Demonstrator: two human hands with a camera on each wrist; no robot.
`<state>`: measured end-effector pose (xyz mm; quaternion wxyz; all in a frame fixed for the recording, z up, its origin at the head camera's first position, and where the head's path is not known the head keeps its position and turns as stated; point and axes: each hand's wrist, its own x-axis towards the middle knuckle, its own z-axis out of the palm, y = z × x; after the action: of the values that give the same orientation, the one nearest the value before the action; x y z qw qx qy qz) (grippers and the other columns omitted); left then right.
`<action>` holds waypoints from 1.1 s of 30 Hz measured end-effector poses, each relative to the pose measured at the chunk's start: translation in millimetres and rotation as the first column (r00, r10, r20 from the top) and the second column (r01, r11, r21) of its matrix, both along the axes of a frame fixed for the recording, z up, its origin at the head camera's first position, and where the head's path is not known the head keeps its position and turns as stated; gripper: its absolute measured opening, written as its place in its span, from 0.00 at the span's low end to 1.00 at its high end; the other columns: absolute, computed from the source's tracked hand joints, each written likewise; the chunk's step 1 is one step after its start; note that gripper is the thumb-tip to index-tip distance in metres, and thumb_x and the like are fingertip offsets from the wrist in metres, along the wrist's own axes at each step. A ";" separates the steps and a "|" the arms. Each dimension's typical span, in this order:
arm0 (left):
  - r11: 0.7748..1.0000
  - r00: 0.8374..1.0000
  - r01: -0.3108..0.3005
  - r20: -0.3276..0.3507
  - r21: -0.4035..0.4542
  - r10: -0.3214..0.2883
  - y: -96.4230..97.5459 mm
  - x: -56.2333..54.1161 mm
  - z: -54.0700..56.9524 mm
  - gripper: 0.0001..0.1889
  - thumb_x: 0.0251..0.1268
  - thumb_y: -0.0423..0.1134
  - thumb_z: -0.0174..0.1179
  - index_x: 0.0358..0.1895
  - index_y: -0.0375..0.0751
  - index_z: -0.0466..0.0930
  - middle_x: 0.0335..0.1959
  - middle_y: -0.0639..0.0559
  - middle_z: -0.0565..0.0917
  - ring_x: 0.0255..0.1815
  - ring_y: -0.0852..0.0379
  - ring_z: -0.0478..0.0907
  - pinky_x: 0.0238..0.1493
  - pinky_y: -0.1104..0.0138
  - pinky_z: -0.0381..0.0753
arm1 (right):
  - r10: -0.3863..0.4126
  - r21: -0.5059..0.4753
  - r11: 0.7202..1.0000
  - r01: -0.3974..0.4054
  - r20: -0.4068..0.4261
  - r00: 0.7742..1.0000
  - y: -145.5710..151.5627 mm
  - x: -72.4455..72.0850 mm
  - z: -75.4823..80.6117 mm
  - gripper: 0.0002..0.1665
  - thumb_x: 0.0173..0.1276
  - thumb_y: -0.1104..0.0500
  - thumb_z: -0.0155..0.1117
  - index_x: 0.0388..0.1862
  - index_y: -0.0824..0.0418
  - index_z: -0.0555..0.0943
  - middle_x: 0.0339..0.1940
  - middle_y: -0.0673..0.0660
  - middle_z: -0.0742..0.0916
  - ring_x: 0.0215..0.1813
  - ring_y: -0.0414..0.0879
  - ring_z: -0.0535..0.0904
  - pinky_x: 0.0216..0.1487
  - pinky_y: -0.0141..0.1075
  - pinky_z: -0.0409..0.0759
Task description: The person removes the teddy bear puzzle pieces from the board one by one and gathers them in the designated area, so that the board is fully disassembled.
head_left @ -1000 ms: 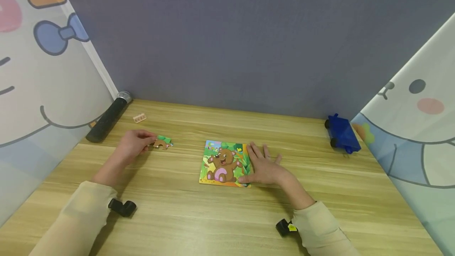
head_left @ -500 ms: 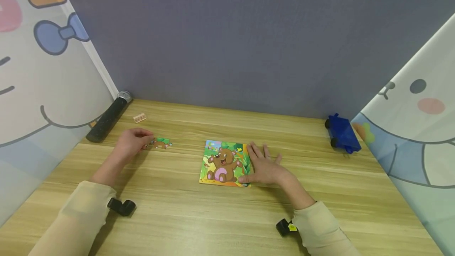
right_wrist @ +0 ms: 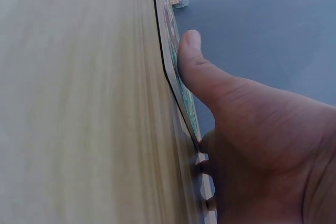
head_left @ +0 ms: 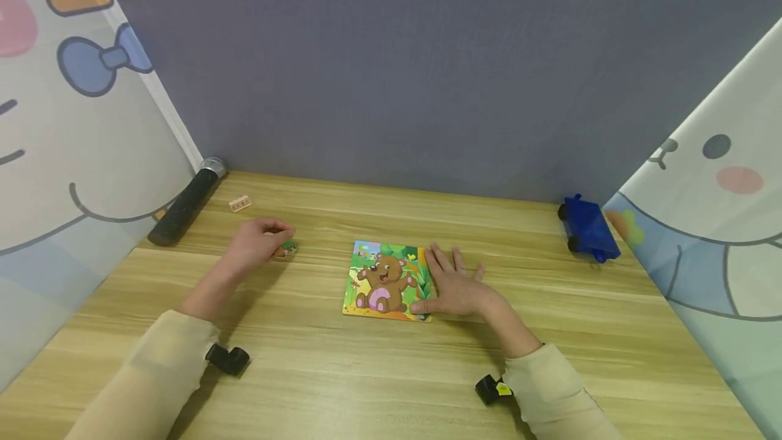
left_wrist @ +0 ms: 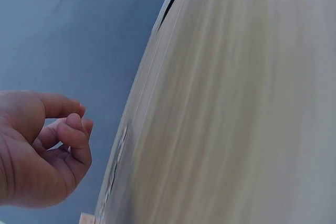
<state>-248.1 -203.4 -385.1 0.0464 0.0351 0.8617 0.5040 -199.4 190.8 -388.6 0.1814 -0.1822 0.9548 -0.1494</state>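
Bear puzzle (head_left: 380,282): lying flat, lower centre.
Right hand (head_left: 455,289): fingers spread, thumb on the puzzle's right side!
Left hand (head_left: 252,248): left of centre, fingers curled by loose puzzle pieces (head_left: 290,248); pinching 1? Can't tell.

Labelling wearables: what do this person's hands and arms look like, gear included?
Left hand and right hand: bare, no gloves. Left sleeve and right sleeve: plain cream, ending short of the hands. A small black left module and right module stick out beside them; a yellow mark shows at the right one. No cables visible.
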 end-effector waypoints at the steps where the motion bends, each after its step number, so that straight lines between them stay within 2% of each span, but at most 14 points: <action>1: 1.000 1.000 0.016 0.002 0.013 -0.016 3.7 0.5 0.3 0.18 0.76 0.40 0.58 0.55 0.26 0.79 0.30 0.44 0.80 0.22 0.61 0.72 0.22 0.70 0.71 | 0.001 0.000 1.000 -0.001 -0.002 1.000 0.1 -0.1 -0.2 0.70 0.63 0.26 0.63 0.84 0.61 0.39 0.84 0.60 0.41 0.79 0.70 0.29 0.59 0.83 0.30; 5: 0.998 0.998 0.063 0.006 0.030 -0.064 20.5 3.2 2.4 0.17 0.76 0.40 0.58 0.55 0.28 0.79 0.34 0.41 0.79 0.22 0.59 0.70 0.22 0.69 0.70 | -0.004 0.023 1.000 0.004 -0.012 1.000 -1.1 0.0 -1.0 0.67 0.65 0.26 0.60 0.84 0.60 0.40 0.84 0.60 0.41 0.79 0.70 0.30 0.60 0.83 0.31; 10: 0.995 0.995 0.093 0.034 0.035 -0.094 42.2 5.9 3.5 0.16 0.77 0.41 0.58 0.55 0.32 0.80 0.36 0.41 0.80 0.24 0.56 0.71 0.23 0.69 0.70 | -0.025 0.043 0.999 0.026 -0.030 0.999 -3.3 0.0 -2.6 0.68 0.64 0.24 0.59 0.84 0.59 0.40 0.84 0.59 0.41 0.80 0.69 0.30 0.60 0.83 0.32; 17: 0.981 0.980 0.172 0.085 0.092 -0.179 71.9 11.7 3.1 0.13 0.76 0.40 0.59 0.54 0.34 0.81 0.43 0.42 0.80 0.24 0.55 0.72 0.24 0.67 0.73 | -0.035 0.035 0.999 0.037 -0.033 0.999 -4.5 0.1 -3.5 0.69 0.62 0.23 0.61 0.84 0.59 0.41 0.84 0.59 0.42 0.80 0.69 0.30 0.59 0.83 0.32; 25: 0.962 0.963 0.226 0.113 0.155 -0.244 104.1 13.2 1.1 0.11 0.73 0.35 0.60 0.52 0.32 0.82 0.39 0.40 0.82 0.29 0.54 0.77 0.33 0.64 0.81 | -0.035 0.036 0.999 0.036 -0.028 0.999 -4.7 -0.7 -3.5 0.69 0.63 0.24 0.61 0.84 0.60 0.40 0.84 0.60 0.41 0.80 0.70 0.30 0.59 0.83 0.32; 33: 0.935 0.941 0.274 0.137 0.226 -0.309 133.1 12.5 -8.0 0.09 0.73 0.33 0.60 0.49 0.31 0.82 0.32 0.42 0.82 0.28 0.54 0.80 0.33 0.64 0.84 | -0.042 0.031 0.999 0.042 -0.023 0.999 -5.0 -1.9 -3.6 0.69 0.62 0.24 0.61 0.84 0.60 0.40 0.84 0.60 0.41 0.80 0.70 0.30 0.60 0.83 0.32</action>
<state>-235.6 -70.3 -393.1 0.1906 0.1243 0.7834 0.5783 -201.3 185.7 -392.2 0.1703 -0.1610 0.9626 -0.1363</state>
